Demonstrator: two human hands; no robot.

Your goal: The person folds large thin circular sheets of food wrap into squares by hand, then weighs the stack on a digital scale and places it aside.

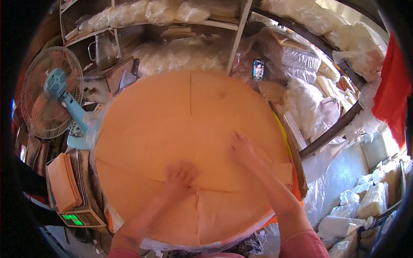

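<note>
A broad orange sheet surface [155,135] lies in front of me. Seams cross it at its far middle, along the near side and down the near middle. What the sheets are made of is unclear. My left hand [182,174], blurred, rests palm-down by the near crosswise seam with its fingers spread. To the right and farther out, my right hand [243,148] lies low over the same surface, fingers stretched forward and thumb side apart. Nothing shows in either hand. A small orange flap [284,172] sits at the right rim, by my right forearm.
At left stand a blue electric fan [56,84] and a digital scale [80,218] bearing folded orange sheets [64,185]. Behind are a knife [135,66], a metal jug [105,50] and a lit phone [258,70]. Plastic-bagged goods [306,100] and a dark bar [332,130] flank the right.
</note>
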